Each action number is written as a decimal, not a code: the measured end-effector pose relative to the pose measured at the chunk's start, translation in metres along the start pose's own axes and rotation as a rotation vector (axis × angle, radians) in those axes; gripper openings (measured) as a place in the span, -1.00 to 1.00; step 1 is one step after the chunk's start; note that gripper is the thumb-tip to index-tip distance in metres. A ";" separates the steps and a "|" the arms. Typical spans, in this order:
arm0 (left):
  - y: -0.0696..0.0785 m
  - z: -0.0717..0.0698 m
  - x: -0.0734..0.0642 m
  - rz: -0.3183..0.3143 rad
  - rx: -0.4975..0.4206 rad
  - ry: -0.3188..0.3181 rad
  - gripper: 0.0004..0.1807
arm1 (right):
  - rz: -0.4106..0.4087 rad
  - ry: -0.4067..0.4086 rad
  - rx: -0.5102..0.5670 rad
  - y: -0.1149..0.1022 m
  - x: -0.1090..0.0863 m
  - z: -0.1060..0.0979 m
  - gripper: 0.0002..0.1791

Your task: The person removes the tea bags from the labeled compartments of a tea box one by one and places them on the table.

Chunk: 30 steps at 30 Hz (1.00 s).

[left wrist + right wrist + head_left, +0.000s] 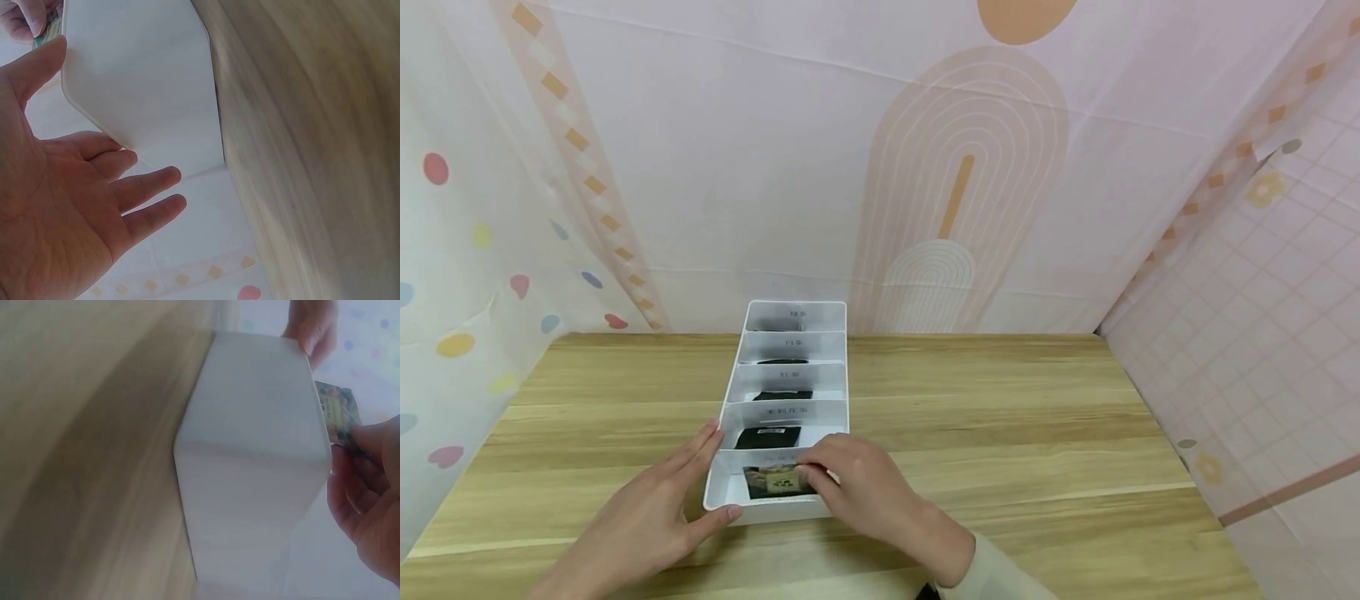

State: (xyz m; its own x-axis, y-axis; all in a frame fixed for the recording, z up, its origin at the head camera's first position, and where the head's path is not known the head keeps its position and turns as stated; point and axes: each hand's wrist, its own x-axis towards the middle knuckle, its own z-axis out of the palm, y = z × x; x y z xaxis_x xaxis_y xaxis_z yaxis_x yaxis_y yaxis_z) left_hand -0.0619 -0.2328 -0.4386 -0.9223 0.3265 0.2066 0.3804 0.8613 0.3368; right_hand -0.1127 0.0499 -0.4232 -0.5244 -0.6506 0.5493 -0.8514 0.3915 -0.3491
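Observation:
A long white box (790, 513) with several compartments stands on the table, its short side toward me. My right hand (868, 496) pinches the right edge of a small patterned packet (766, 481) between thumb and fingers at the nearest compartment. In the right wrist view the packet (340, 412) sticks up above the rim of the box (250, 394). At the box's near left corner is my left hand (647, 504), thumb at the front rim and fingers along the left side. The left wrist view shows these fingers (150, 187) spread and nearly straight.
A dark packet (767, 437) lies in the second compartment, and dark flat items (784, 395) show in those farther back. Printed labels mark the dividers. The wooden table (1000, 417) meets a patterned cloth backdrop (715, 167) behind the box.

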 end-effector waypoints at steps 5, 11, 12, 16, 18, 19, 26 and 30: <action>0.001 0.000 0.000 -0.010 -0.002 -0.004 0.07 | 0.030 0.032 0.093 0.006 0.003 -0.009 -0.94; 0.002 0.000 0.001 -0.020 -0.014 -0.017 0.07 | 0.035 0.060 0.138 0.015 0.006 -0.019 -0.93; 0.002 0.000 0.001 -0.019 -0.015 -0.017 0.07 | 0.038 0.064 0.142 0.016 0.007 -0.021 -0.93; 0.002 0.000 0.001 -0.019 -0.016 -0.016 0.07 | 0.083 0.067 0.149 0.020 0.010 -0.030 -0.93; 0.002 0.000 0.001 -0.020 -0.016 -0.015 0.06 | 0.112 0.061 0.160 0.022 0.011 -0.034 -0.91; 0.002 0.000 0.001 -0.021 -0.016 -0.016 0.06 | 0.127 0.059 0.160 0.022 0.012 -0.036 -0.90; 0.001 0.001 0.001 -0.015 -0.011 -0.013 0.06 | 0.170 0.097 0.170 0.031 0.017 -0.043 -0.90; 0.000 0.002 0.000 -0.016 -0.007 -0.010 0.06 | 0.156 0.124 0.172 0.037 0.020 -0.046 -0.91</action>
State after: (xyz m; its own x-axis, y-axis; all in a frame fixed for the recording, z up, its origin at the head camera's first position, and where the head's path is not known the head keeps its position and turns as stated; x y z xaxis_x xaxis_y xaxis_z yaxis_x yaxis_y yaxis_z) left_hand -0.0620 -0.2317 -0.4400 -0.9289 0.3167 0.1920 0.3661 0.8636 0.3466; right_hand -0.1555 0.0813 -0.3906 -0.6559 -0.5019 0.5637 -0.7509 0.3578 -0.5551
